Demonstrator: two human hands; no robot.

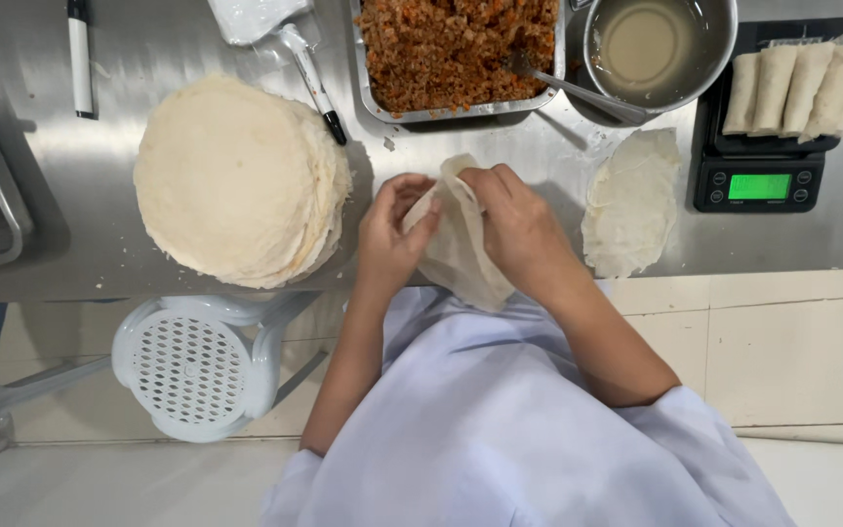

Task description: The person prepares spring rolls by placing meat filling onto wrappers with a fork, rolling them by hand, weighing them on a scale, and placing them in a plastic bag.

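Both my hands hold one thin, pale wrapper sheet [461, 256] above the front edge of the steel table [80, 185]. My left hand [389, 232] pinches its left edge, and my right hand [517, 230] grips its top right part. The sheet hangs limp between them, over my lap. A tall round stack of the same wrappers [236, 181] lies to the left of my hands. A few separated sheets [631, 200] lie to the right.
At the back stand a metal tray of orange-brown minced filling [456, 49] with a spoon [578, 93], and a steel bowl of cloudy liquid [651, 44]. Several finished rolls [797, 88] rest on a black scale [758, 176]. A white plastic stool [192, 366] stands below left.
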